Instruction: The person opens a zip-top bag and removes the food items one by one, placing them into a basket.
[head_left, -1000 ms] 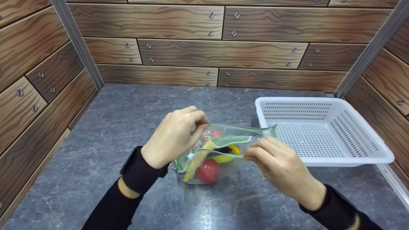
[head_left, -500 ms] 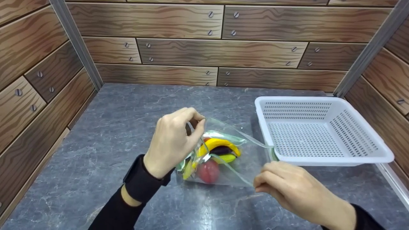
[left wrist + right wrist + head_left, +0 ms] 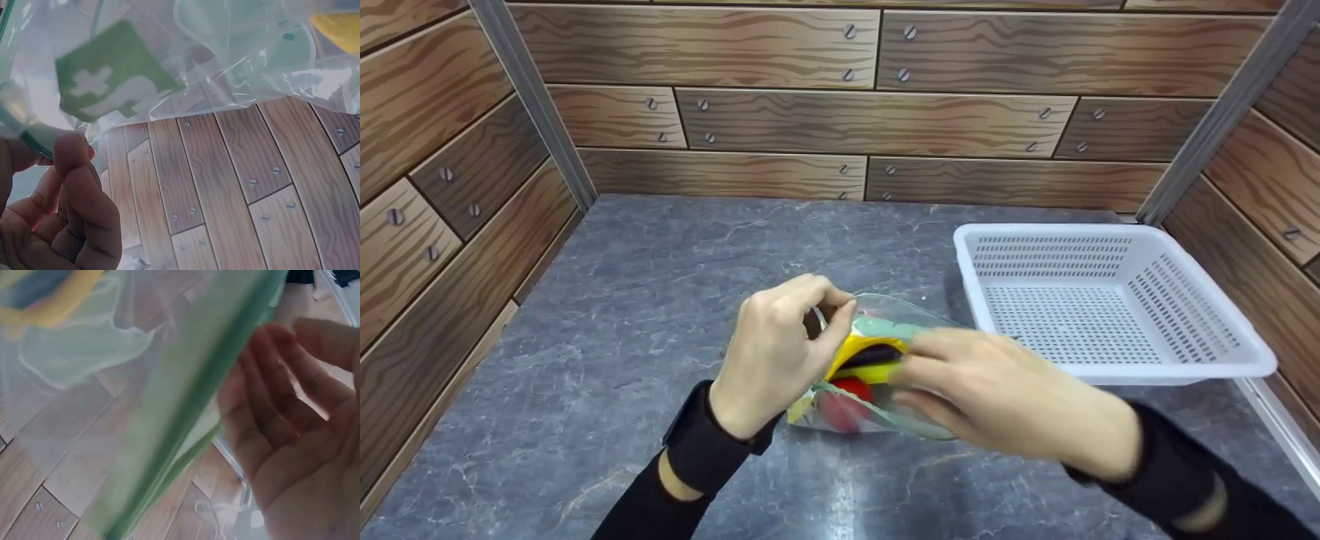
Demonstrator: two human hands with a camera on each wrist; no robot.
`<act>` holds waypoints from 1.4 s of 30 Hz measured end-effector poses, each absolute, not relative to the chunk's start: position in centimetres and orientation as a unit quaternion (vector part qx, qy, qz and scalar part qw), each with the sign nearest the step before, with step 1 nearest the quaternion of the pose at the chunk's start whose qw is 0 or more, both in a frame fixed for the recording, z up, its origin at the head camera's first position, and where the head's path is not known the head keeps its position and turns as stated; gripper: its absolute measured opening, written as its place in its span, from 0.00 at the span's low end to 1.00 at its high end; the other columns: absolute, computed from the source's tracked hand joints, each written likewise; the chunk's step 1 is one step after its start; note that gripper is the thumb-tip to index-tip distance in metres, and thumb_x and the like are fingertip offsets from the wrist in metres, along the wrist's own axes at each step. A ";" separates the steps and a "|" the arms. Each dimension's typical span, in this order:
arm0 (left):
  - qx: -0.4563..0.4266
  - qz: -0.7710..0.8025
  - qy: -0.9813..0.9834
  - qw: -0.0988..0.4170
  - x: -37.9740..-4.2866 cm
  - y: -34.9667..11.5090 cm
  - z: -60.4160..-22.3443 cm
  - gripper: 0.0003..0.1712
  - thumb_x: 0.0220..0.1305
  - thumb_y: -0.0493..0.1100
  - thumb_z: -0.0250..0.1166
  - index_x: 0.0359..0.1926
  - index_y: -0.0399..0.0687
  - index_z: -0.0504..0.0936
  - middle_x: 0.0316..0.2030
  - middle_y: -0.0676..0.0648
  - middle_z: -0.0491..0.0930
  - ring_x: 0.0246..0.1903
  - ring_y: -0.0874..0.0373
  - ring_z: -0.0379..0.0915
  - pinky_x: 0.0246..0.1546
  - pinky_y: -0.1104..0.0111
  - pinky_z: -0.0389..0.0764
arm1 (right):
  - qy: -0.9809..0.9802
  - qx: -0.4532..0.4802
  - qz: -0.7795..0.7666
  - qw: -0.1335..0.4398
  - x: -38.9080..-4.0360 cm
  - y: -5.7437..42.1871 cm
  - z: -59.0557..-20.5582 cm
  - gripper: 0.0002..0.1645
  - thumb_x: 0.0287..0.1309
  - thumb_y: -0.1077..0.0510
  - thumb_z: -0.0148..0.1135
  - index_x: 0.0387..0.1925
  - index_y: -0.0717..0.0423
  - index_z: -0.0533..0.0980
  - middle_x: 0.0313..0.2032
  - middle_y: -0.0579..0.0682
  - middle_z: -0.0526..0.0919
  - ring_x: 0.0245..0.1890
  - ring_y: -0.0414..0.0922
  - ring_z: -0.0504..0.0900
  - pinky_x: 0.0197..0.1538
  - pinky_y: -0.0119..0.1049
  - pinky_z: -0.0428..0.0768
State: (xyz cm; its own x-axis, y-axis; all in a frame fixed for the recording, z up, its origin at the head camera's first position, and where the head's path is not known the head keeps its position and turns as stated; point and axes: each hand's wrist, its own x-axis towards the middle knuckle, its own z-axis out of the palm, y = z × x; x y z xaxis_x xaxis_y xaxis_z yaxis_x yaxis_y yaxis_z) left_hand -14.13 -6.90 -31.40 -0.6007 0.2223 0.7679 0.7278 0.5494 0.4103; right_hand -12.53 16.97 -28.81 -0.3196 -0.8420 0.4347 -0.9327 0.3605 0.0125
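A clear zip bag [image 3: 885,328] with a green-edged mouth lies on the table. It contains a red round fruit [image 3: 838,411], a yellow banana [image 3: 844,351], a dark purple eggplant-like piece [image 3: 874,355] and a yellow-green piece [image 3: 868,373]. My left hand [image 3: 776,356] pinches the left end of the bag's mouth between thumb and fingers. Blurred in the head view, my right hand [image 3: 997,390] is over the bag's right side. In the right wrist view its fingers are loosely bent beside the bag's green edge [image 3: 191,399], the thumb apart from them.
A white perforated plastic basket [image 3: 1065,322] stands at the right, just behind my right hand. Wood-patterned walls [image 3: 780,120] close off the grey marbled table [image 3: 675,255] at the back and sides.
My right hand first pulled the bag's near rim rightward and toward me, widening the mouth. It has since let go and moved back left over the bag. The left hand keeps its pinch.
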 end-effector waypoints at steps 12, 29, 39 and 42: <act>-0.262 -0.401 -0.819 0.316 -15.4 -6.7 -33.0 0.04 0.67 0.33 0.70 0.33 0.44 0.87 0.26 0.49 0.85 0.21 0.63 0.74 0.25 0.75 0.76 | -0.867 0.497 0.034 0.004 -18.3 13.0 -31.8 0.08 0.62 0.56 0.73 0.42 0.51 0.85 0.39 0.50 0.90 0.37 0.47 0.89 0.42 0.43 0.89; -0.241 -0.419 -0.818 0.312 -16.0 -6.8 -33.9 0.03 0.65 0.33 0.72 0.33 0.42 0.87 0.26 0.48 0.86 0.20 0.62 0.76 0.24 0.75 0.78 | -0.923 0.378 -0.072 0.012 -21.3 13.3 -36.2 0.21 0.65 0.46 0.72 0.40 0.62 0.81 0.36 0.59 0.87 0.37 0.57 0.87 0.42 0.51 0.88; -0.227 -0.426 -0.817 0.314 -16.1 -7.0 -33.9 0.03 0.64 0.33 0.72 0.33 0.41 0.88 0.26 0.47 0.87 0.20 0.60 0.77 0.24 0.74 0.79 | -0.905 0.418 -0.042 0.062 -20.7 13.9 -35.0 0.14 0.61 0.56 0.76 0.39 0.61 0.81 0.34 0.56 0.85 0.32 0.50 0.84 0.37 0.44 0.87; -0.223 -0.428 -0.817 0.316 -16.1 -7.3 -33.8 0.02 0.64 0.33 0.73 0.33 0.41 0.88 0.26 0.47 0.87 0.20 0.60 0.77 0.24 0.74 0.79 | -0.901 0.425 -0.020 0.082 -19.6 14.0 -33.6 0.15 0.60 0.54 0.77 0.41 0.60 0.82 0.36 0.55 0.84 0.30 0.49 0.84 0.35 0.43 0.88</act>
State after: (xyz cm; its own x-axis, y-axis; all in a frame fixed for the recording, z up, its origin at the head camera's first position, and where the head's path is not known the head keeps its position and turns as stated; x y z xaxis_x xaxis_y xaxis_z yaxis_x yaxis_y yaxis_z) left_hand -16.08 -7.25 -33.85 -0.7016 0.0935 0.7064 0.6342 0.5340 0.5592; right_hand -19.62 14.01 -33.64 -0.6254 -0.7691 0.1320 -0.7626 0.6382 0.1055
